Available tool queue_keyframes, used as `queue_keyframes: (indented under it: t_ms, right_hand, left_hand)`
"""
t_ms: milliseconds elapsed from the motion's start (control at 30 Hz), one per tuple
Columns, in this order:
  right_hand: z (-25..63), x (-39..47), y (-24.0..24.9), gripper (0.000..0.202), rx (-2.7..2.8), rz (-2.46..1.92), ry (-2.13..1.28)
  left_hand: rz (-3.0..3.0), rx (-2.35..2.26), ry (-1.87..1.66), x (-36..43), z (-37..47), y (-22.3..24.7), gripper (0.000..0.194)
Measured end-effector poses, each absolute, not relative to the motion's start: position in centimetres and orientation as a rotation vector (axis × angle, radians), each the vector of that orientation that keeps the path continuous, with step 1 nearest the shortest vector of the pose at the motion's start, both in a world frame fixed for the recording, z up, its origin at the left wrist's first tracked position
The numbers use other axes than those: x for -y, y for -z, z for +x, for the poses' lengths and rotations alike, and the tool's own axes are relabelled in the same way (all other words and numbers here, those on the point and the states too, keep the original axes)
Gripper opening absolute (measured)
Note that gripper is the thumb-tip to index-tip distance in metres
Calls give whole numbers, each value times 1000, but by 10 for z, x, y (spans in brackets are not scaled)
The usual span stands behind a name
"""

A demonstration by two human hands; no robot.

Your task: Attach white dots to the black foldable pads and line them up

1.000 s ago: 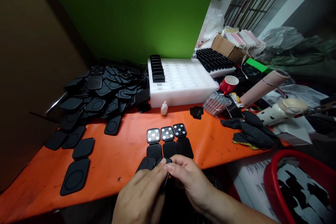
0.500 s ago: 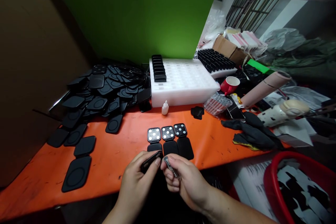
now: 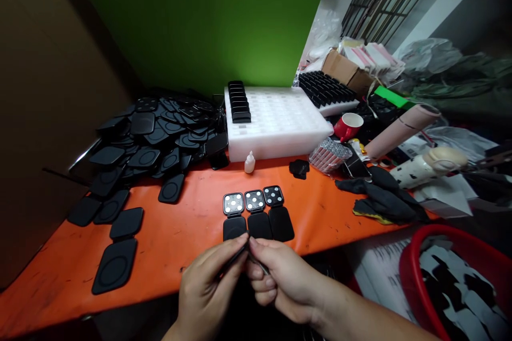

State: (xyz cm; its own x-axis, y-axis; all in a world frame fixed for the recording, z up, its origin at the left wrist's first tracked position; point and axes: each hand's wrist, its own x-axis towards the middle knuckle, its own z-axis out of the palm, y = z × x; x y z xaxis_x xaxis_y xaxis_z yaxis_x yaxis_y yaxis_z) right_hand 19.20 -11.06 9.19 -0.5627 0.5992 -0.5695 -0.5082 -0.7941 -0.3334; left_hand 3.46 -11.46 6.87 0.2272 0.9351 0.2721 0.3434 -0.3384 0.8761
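My left hand (image 3: 212,277) is closed round a dark flat piece (image 3: 232,261), seen edge-on and mostly covered by the fingers. My right hand (image 3: 280,272) pinches a slim grey ridged stick (image 3: 259,264), its upper end at the dark piece; the fingertips of both hands meet there, so I cannot tell whether the two touch. Just beyond lie three hinged black square pads in a row, unfolded. Their far halves, such as the middle one (image 3: 255,200), carry white round dots; the near halves, like the right one (image 3: 281,224), are plain black.
A white dropper bottle (image 3: 249,162) stands before a white foam block (image 3: 276,144) holding a row of black pieces (image 3: 239,101). At left is a heap of black pads (image 3: 148,157). Rightward are wrapped silver rods (image 3: 328,156), a red mug (image 3: 349,126), gloves (image 3: 384,202) and a red tub (image 3: 412,277).
My hands have come together, bringing the grey stick up to the dark piece in my left hand. The view has shifted slightly; the pads on the table stay put.
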Motion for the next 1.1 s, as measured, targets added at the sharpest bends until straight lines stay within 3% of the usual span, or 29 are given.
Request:
queue_keyframes:
  t_ms: [167, 333, 500, 667, 867, 1100]
  right_hand:
    - [196, 109, -96, 25, -116, -740, -2519]
    - [185, 110, -101, 26, -174, -829, -2329]
    - [191, 107, -99, 26, 170, -810, -2330]
    - [207, 109, -83, 27, 368, -951, -2114]
    - [217, 110, -74, 26, 489, -1051, -2000]
    - [230, 106, -66, 30, 515, -1112, -1916]
  left_hand:
    - [1937, -1028, -1155, 126, 32, -71, 41]
    - [1924, -1066, -1209, 135, 33, -74, 43]
    - [1722, -1479, -1093, 95, 4, -86, 18]
    - [1631, -1474, -611, 17, -23, -63, 40]
    - [1933, -1470, -509, -24, -12, -22, 33]
    - [2089, -1684, -531, 9, -39, -31, 41]
